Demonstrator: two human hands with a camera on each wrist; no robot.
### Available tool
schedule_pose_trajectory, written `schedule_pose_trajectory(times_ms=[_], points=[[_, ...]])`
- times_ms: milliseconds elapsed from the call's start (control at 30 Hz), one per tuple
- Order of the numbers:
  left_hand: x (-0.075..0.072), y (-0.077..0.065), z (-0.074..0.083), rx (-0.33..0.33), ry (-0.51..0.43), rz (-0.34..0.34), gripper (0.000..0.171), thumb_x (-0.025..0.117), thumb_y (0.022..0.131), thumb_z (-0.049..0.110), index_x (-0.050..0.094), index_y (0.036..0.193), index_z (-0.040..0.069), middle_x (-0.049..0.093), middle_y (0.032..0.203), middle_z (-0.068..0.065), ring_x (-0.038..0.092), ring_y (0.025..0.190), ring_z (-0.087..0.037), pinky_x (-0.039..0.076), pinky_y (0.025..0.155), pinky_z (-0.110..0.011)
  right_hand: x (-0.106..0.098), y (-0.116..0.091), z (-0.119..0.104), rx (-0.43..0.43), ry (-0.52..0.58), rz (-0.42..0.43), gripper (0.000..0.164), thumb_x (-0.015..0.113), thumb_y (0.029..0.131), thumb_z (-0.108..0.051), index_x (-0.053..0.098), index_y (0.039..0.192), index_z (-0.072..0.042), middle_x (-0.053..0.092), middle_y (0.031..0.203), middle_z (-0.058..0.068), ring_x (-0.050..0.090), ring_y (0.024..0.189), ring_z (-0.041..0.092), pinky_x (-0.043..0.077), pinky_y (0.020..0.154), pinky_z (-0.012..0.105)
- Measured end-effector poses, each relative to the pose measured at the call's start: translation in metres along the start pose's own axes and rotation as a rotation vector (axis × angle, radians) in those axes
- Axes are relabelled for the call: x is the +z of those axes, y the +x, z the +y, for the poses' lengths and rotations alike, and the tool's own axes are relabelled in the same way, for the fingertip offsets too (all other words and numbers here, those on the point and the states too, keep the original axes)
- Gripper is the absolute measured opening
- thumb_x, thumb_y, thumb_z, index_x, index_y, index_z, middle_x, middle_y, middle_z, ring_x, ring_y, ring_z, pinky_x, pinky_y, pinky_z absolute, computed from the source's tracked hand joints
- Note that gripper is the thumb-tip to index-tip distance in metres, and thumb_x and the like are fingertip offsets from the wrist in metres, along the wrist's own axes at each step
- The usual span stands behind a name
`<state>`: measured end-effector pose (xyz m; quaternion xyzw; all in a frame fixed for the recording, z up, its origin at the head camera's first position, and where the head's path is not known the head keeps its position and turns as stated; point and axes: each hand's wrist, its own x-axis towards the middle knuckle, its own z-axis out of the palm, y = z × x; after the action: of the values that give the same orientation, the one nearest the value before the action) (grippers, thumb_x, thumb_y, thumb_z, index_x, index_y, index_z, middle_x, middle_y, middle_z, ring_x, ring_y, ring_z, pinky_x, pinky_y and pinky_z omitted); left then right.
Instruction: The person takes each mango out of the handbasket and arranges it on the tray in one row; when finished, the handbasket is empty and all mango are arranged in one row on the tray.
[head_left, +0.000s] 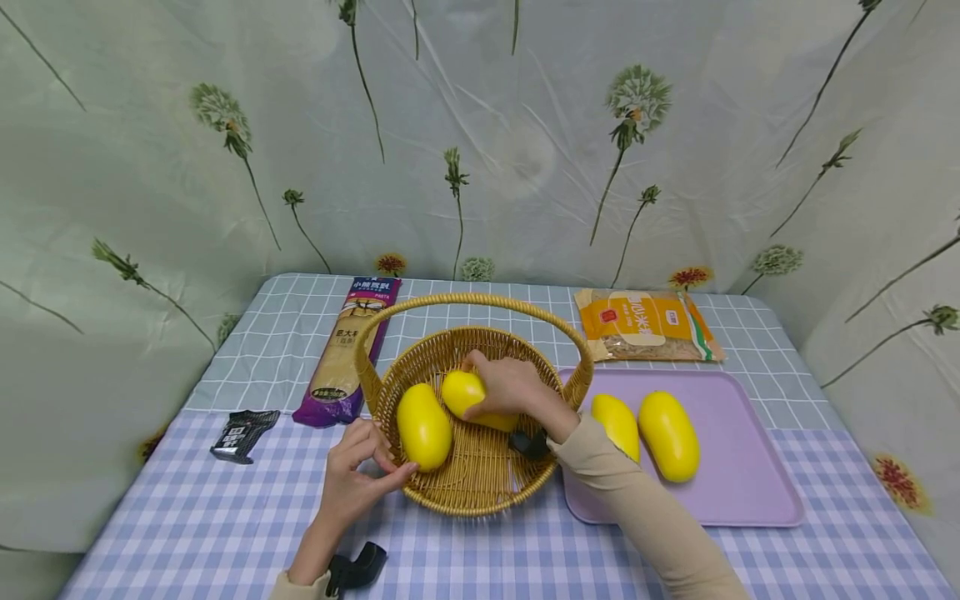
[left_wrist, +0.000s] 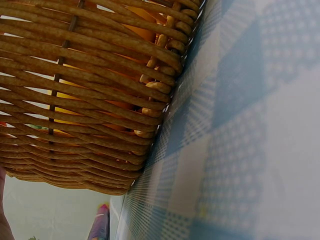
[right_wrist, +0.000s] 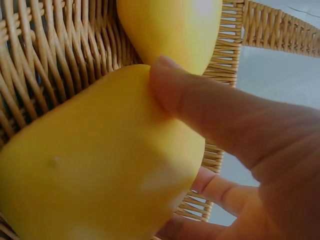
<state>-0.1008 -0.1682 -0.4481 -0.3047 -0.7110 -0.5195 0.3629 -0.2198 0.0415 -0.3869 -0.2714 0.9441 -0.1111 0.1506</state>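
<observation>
A round wicker basket (head_left: pixel 480 492) with a tall arched handle stands mid-table. My left hand (head_left: pixel 358 471) holds its near left rim, thumb and fingers at the edge. Inside, on the left, lies one smooth yellow mango (head_left: pixel 424 427). A second mango (right_wrist: pixel 100 160) is in the basket with my right hand (head_left: pixel 513 387) gripping it, thumb on one side and fingers on the other. In the right wrist view the two mangoes lie close together against the woven wall. The left wrist view shows mostly the basket's outer weave (left_wrist: pixel 85 100), with yellow glimpsed through gaps.
On the right, a purple tray (head_left: pixel 750 467) carries two more mangoes, one mango (head_left: pixel 670 436) beside the other, partly behind my right sleeve. An orange grain bag (head_left: pixel 648 327) lies behind it. Left of the basket are a pasta packet (head_left: pixel 347 354) and a small black packet (head_left: pixel 243 435).
</observation>
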Motion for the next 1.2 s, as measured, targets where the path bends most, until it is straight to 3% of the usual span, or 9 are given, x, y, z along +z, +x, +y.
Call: schedule_pose_trajectory(times_ms=[367, 867, 1200], points=[[0.000, -0.001, 0.000, 0.000, 0.000, 0.002, 0.039, 0.077, 0.081, 0.026, 0.051, 0.057, 0.008, 0.044, 0.064, -0.001, 0.042, 0.066, -0.015, 0.031, 0.074, -0.024, -0.014, -0.034, -0.006, -0.115, 0.116, 0.190, 0.068, 0.078, 0.074, -0.047, 0.046, 0.129, -0.024, 0.062, 0.106, 0.002, 0.058, 0.082, 0.015, 0.044, 0.065, 0.034], [0.000, 0.000, -0.001, -0.006, -0.001, 0.000, 0.038, 0.077, 0.081, 0.026, 0.052, 0.058, 0.009, 0.045, 0.064, 0.000, 0.042, 0.066, -0.015, 0.032, 0.074, -0.024, -0.014, -0.090, -0.009, -0.198, 0.286, 0.408, 0.080, 0.069, 0.074, -0.063, 0.039, 0.138, -0.027, 0.048, 0.130, -0.002, 0.054, 0.093, 0.011, 0.048, 0.074, 0.032], [0.001, 0.000, 0.000, -0.005, 0.003, 0.004, 0.038, 0.076, 0.081, 0.026, 0.052, 0.058, 0.010, 0.045, 0.064, -0.001, 0.042, 0.067, -0.015, 0.032, 0.073, -0.023, -0.012, -0.121, 0.001, -0.309, 0.432, 0.526, 0.080, 0.078, 0.073, -0.049, 0.034, 0.138, -0.029, 0.049, 0.117, -0.006, 0.052, 0.095, 0.011, 0.050, 0.074, 0.034]])
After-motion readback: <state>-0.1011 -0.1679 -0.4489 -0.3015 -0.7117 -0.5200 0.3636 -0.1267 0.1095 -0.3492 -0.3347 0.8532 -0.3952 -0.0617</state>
